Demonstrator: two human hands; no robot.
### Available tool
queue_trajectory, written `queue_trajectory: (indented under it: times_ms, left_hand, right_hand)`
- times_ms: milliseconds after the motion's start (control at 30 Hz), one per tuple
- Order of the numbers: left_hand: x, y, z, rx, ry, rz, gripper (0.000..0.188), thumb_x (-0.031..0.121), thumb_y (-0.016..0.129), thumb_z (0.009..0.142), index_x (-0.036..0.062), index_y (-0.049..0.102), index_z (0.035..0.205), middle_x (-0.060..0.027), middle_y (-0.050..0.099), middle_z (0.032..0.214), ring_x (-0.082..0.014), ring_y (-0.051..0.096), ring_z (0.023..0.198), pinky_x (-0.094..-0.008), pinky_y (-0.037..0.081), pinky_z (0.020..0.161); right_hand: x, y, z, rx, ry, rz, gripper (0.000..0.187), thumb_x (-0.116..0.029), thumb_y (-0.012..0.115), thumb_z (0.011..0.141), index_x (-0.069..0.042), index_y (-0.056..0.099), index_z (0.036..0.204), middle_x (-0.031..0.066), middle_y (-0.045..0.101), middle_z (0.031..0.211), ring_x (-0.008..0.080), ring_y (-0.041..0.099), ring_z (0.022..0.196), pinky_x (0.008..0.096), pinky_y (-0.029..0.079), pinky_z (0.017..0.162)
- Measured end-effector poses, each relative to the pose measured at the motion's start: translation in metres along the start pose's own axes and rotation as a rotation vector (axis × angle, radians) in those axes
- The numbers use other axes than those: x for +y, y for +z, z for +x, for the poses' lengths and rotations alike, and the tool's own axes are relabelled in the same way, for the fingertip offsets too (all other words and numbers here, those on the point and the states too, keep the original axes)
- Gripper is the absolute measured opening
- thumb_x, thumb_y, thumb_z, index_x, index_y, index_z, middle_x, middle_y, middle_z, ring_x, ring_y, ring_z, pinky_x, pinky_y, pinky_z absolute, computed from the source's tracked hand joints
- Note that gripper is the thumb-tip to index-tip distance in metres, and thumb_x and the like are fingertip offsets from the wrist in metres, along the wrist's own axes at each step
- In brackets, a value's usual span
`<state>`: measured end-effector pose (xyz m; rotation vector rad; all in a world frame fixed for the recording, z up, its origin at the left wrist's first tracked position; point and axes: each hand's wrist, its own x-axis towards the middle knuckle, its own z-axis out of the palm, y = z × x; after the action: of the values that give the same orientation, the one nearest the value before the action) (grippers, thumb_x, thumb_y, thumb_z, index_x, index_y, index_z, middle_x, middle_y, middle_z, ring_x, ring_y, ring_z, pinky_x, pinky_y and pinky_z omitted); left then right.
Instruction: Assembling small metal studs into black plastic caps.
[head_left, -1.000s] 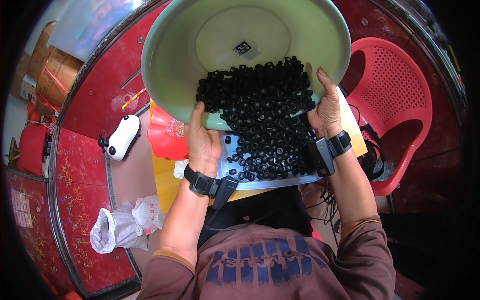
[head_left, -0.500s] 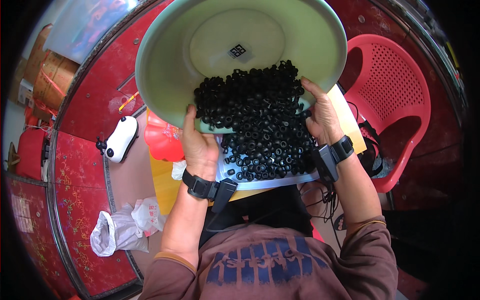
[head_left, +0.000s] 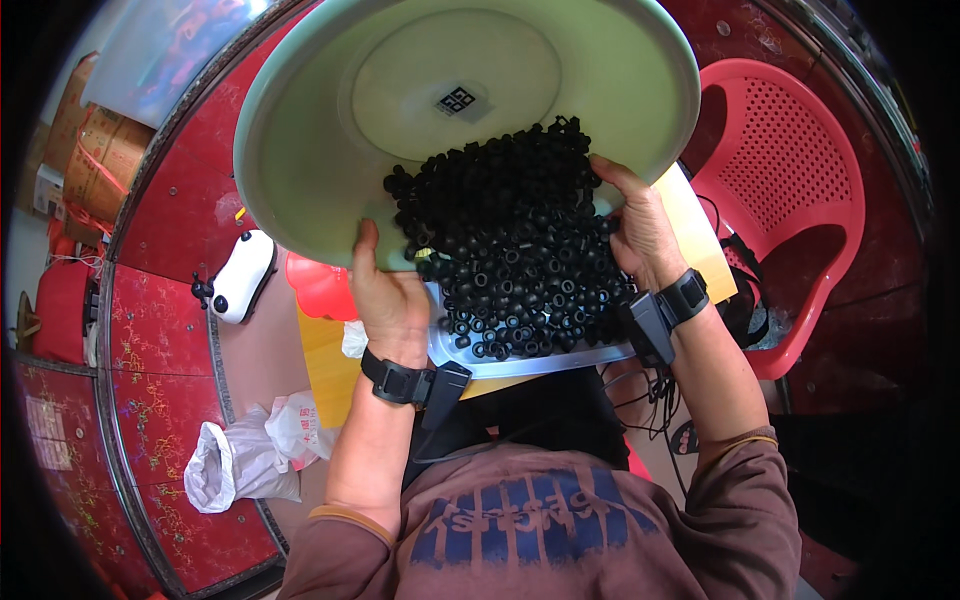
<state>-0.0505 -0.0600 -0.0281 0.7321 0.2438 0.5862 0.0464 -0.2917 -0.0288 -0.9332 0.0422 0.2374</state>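
Note:
A large pale green plastic basin [head_left: 300, 170] is tipped toward me, its round bottom facing me. My left hand [head_left: 390, 305] grips the near-left rim, thumb over the inside. My right hand [head_left: 643, 235] holds the near-right rim the same way. Small black ring-like plastic parts [head_left: 500, 230] lie heaped from the basin's lower side down over its near edge. They continue into a shallow whitish tray [head_left: 480, 370] beneath. Most of the tray and the fingers under the rim are hidden. A black strapped device sits on each wrist.
The tray rests on a yellow wooden table [head_left: 335, 365]. A red scalloped bowl [head_left: 318, 287] stands left of my left hand. A red plastic chair [head_left: 790, 160] is at right, with a black strap and cables nearby. White bags [head_left: 235, 465] and a white ride-on toy [head_left: 245, 277] are on the left.
The basin has tipped and swung slightly, its left side moving left and nearer. My left hand has shifted a little left and down. The black parts have slid and spread near the rim.

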Motion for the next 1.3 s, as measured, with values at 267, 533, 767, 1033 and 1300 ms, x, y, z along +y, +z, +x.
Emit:
queue_trajectory:
  times_ms: [267, 533, 767, 1033, 1300]
  left_hand:
    - [-0.002, 0.004, -0.007, -0.038, -0.008, -0.029, 0.028, 0.014, 0.05, 0.092, 0.0043, 0.049, 0.119, -0.0076, 0.055, 0.116, -0.0202, 0.054, 0.109, -0.0356, 0.043, 0.094]
    - [0.001, 0.013, -0.015, -0.071, 0.018, -0.005, 0.034, 0.015, 0.053, 0.088, 0.0047, 0.048, 0.121, -0.0073, 0.054, 0.119, -0.0218, 0.051, 0.112, -0.0381, 0.039, 0.097]
    - [0.002, 0.018, -0.019, -0.018, 0.023, 0.017, 0.034, 0.013, 0.054, 0.087, 0.0055, 0.049, 0.12, -0.0072, 0.054, 0.118, -0.0225, 0.049, 0.113, -0.0393, 0.037, 0.099]
    - [0.003, 0.023, -0.016, -0.024, 0.001, -0.032, 0.034, 0.011, 0.054, 0.086, 0.005, 0.049, 0.119, -0.0071, 0.054, 0.118, -0.0231, 0.049, 0.113, -0.0405, 0.038, 0.098]
    - [0.005, 0.026, -0.015, -0.03, 0.021, 0.002, 0.034, 0.01, 0.052, 0.087, 0.0046, 0.049, 0.12, -0.0073, 0.053, 0.118, -0.0222, 0.049, 0.113, -0.0393, 0.038, 0.097]
  right_hand:
    - [-0.002, 0.008, -0.007, 0.03, -0.079, -0.005, 0.034, -0.018, 0.067, 0.078, -0.004, 0.057, 0.108, 0.0022, 0.056, 0.099, 0.0126, 0.049, 0.093, 0.0296, 0.036, 0.083]
    - [-0.001, 0.01, -0.011, 0.01, -0.22, -0.036, 0.037, -0.017, 0.066, 0.081, -0.003, 0.053, 0.113, 0.0041, 0.056, 0.106, 0.0147, 0.05, 0.1, 0.0317, 0.038, 0.089]
    - [-0.003, 0.01, -0.015, 0.013, -0.259, -0.013, 0.043, -0.017, 0.068, 0.079, -0.004, 0.051, 0.116, 0.0045, 0.055, 0.11, 0.0162, 0.05, 0.103, 0.0334, 0.038, 0.091]
    - [-0.005, 0.012, -0.014, 0.045, -0.276, -0.002, 0.046, -0.025, 0.072, 0.077, -0.005, 0.054, 0.114, 0.0031, 0.055, 0.106, 0.0144, 0.048, 0.099, 0.0307, 0.036, 0.087]
    - [-0.007, 0.011, -0.016, 0.036, -0.269, 0.01, 0.047, -0.026, 0.072, 0.077, -0.005, 0.054, 0.115, 0.0045, 0.055, 0.11, 0.0159, 0.047, 0.103, 0.0323, 0.034, 0.091]
